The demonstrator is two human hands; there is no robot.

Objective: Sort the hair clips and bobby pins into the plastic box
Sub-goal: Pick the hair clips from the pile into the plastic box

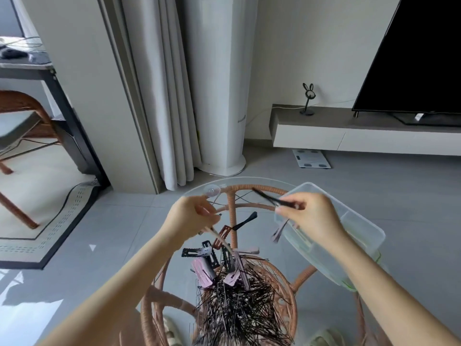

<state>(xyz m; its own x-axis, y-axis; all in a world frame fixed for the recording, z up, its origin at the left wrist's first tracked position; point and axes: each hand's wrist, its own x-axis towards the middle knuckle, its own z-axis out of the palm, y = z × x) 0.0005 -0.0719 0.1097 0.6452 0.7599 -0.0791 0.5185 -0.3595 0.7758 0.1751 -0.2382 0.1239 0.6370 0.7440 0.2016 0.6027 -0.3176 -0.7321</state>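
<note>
A heap of black bobby pins [239, 303] lies on the round glass table [194, 193], with pink, black and brown snap clips [212, 255] at its far edge. A black duckbill clip [245, 221] lies apart, further back. My left hand [192, 221] pinches a thin beige clip [219, 239] just above the pile. My right hand [311, 216] grips a long black clip [269, 199] and a pale pink clip [279, 232] hangs below its fingers. The hand hovers at the near left corner of the clear plastic box [359, 221] on the table's right side.
The glass top rests on a rattan frame [233, 221]. Beyond it stand a white column unit [222, 96], curtains, a scale [311, 158] on the floor, and a low TV shelf [361, 131]. A desk and rattan chair [20, 121] are at the left.
</note>
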